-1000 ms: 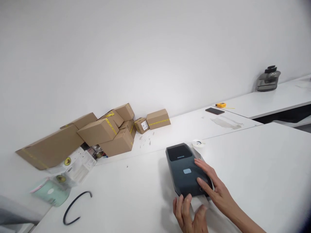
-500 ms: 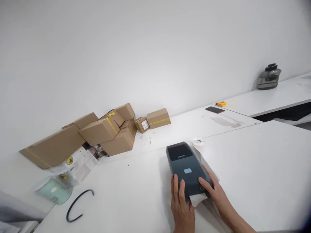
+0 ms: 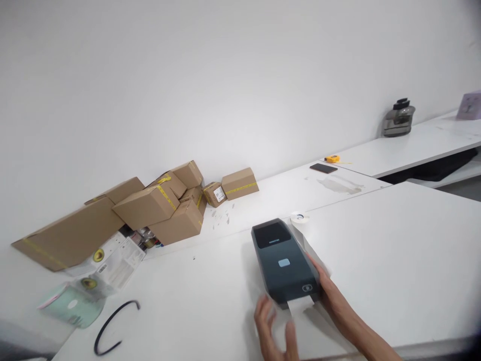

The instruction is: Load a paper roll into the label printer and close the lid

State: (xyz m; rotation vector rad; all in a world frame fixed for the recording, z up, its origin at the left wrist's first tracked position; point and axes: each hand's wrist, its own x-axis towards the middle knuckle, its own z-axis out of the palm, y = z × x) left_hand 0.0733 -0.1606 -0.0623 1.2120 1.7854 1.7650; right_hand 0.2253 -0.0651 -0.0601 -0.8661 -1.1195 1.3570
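A dark grey label printer (image 3: pixel 287 276), with a black glossy panel and a light blue button on top, rests on the white table. From its front slot sticks out a strip of white label paper (image 3: pixel 300 304). My right hand (image 3: pixel 330 296) grips the printer's right side, its fingers partly hidden behind the casing. My left hand (image 3: pixel 272 328) is off the printer, just in front of its near left corner, with fingers apart and holding nothing. Behind the printer, a roll of label paper (image 3: pixel 299 217) stands with its strip running along the right side.
Several cardboard boxes (image 3: pixel 146 205) are piled against the wall at left. Nearer lie printed plastic packs (image 3: pixel 118 263), a mint-green pouch (image 3: pixel 75 306) and a black curved band (image 3: pixel 108 323). A phone (image 3: pixel 323 168), a yellow tape measure (image 3: pixel 332 159) and a dark jug (image 3: pixel 399 119) are farther right.
My left hand has let go of the printer's left side and moved down toward me. My right thumb has left the printer's top. The view has shifted slightly right.
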